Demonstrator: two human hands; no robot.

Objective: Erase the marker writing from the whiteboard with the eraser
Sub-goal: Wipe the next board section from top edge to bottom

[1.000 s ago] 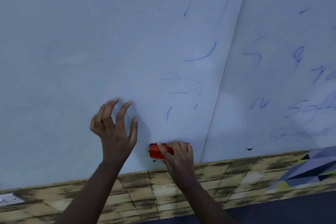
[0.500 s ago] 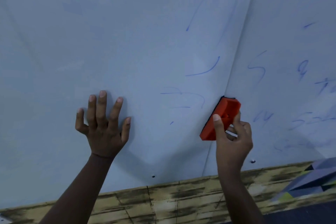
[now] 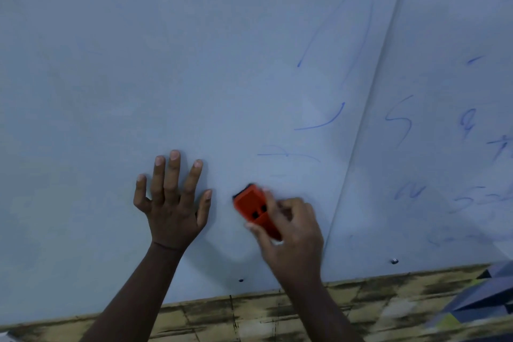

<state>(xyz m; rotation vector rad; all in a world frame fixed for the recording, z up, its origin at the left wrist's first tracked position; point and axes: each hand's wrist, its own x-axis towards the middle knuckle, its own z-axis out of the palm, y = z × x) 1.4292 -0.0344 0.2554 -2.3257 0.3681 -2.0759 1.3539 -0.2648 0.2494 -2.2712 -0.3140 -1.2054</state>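
Whiteboard [image 3: 194, 64] fills nearly the whole view, two panels meeting at a seam [image 3: 369, 130] that runs down from upper right to lower middle. Left panel is mostly bare above and left of the hands, so lots of free surface there. Right panel carries most of the blue marker writing [image 3: 399, 119]; its marks run off the right edge of the view, and the lower ones are smeared and unreadable. A few thin strokes [image 3: 327, 122] sit on the left panel near the seam, above the eraser.

Below the board's bottom edge: a strip of worn yellow-and-black patterned wall [image 3: 361, 308]. Grey-blue angular shape [image 3: 483, 300] at lower right, cut off, can't tell what it is.

Left hand [image 3: 173, 203] is flat against the board, fingers spread wide and straight, holding nothing. It sits just beside the eraser, small gap between thumb and eraser.

Right hand [image 3: 288, 233] grips the orange eraser [image 3: 254, 209], fingers curled round its back. Eraser is against the left panel, tilted, between the left hand and the seam. Its lower end is hidden under the fingers; hand and eraser are motion-blurred.

Two small dark screw heads near the bottom edge: one [image 3: 240, 280] below the eraser, one [image 3: 394, 261] on the right panel.
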